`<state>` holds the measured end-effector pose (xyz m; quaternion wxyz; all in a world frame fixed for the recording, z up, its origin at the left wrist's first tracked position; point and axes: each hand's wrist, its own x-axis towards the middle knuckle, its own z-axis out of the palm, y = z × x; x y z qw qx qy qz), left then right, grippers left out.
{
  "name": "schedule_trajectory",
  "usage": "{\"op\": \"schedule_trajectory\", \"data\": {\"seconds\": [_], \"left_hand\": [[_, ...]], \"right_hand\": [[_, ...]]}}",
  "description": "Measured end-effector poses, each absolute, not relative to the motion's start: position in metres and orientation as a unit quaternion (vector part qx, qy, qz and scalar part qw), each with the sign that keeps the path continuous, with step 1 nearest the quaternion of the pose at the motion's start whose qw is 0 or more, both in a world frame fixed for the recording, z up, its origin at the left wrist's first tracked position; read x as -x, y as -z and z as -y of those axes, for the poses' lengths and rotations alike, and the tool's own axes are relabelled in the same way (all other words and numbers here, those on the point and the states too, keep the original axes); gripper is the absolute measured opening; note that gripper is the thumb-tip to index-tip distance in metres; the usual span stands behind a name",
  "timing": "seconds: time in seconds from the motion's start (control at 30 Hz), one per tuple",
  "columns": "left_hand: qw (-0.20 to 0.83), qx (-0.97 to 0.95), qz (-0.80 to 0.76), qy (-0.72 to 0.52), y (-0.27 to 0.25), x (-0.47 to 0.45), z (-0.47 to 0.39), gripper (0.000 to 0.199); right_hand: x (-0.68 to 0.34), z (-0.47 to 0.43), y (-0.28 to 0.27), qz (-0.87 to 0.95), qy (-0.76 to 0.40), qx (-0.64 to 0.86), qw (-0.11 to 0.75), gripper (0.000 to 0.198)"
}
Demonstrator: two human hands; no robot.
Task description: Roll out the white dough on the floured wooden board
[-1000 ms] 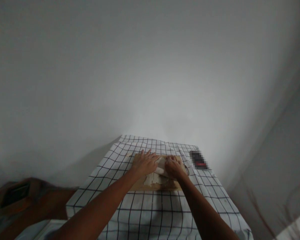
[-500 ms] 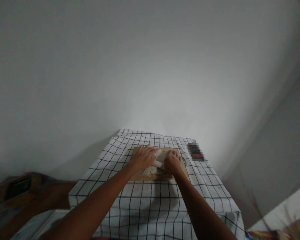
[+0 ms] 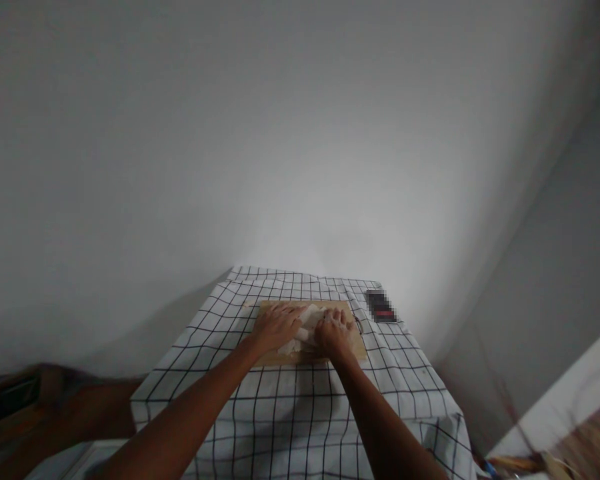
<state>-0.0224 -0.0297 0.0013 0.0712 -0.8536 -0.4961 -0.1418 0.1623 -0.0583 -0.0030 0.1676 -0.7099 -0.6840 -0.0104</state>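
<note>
A sheet of pale dough lies on a wooden board. Across it runs a light-coloured rolling pin, seen only in the short stretch between my hands. My left hand presses on the pin's left part, palm down, with its fingers stretched out flat. At the right part, my right hand is closed with curled fingers around the pin. Both hands hide the ends of the pin and much of the dough.
A white tablecloth with dark checks covers the table. Beside the board's right edge is a small dark ring. A pixelated dark object lies farther right. A plain wall rises behind. At lower left stands a box.
The camera view has tilted slightly, so table and board appear shifted left and a little lower. Both hands remain on the rolling pin; the right hand's fingers look slightly less tightly curled.
</note>
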Motion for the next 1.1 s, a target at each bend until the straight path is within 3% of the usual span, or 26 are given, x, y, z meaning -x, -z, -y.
{"op": "schedule_trajectory", "data": {"seconds": [0.53, 0.83, 1.1], "left_hand": [[0.111, 0.862, 0.461, 0.179, 0.007, 0.033, 0.044, 0.046], [0.204, 0.879, 0.380, 0.207, 0.025, 0.049, 0.052, 0.039], [0.147, 0.879, 0.392, 0.227, 0.035, 0.060, 0.061, 0.046]], "right_hand": [[-0.147, 0.084, 0.004, 0.684, -0.012, 0.706, 0.185, 0.051], [-0.142, 0.105, 0.006, 0.698, 0.031, 0.681, 0.218, 0.050], [-0.138, 0.110, 0.012, 0.702, 0.032, 0.678, 0.217, 0.049]]}}
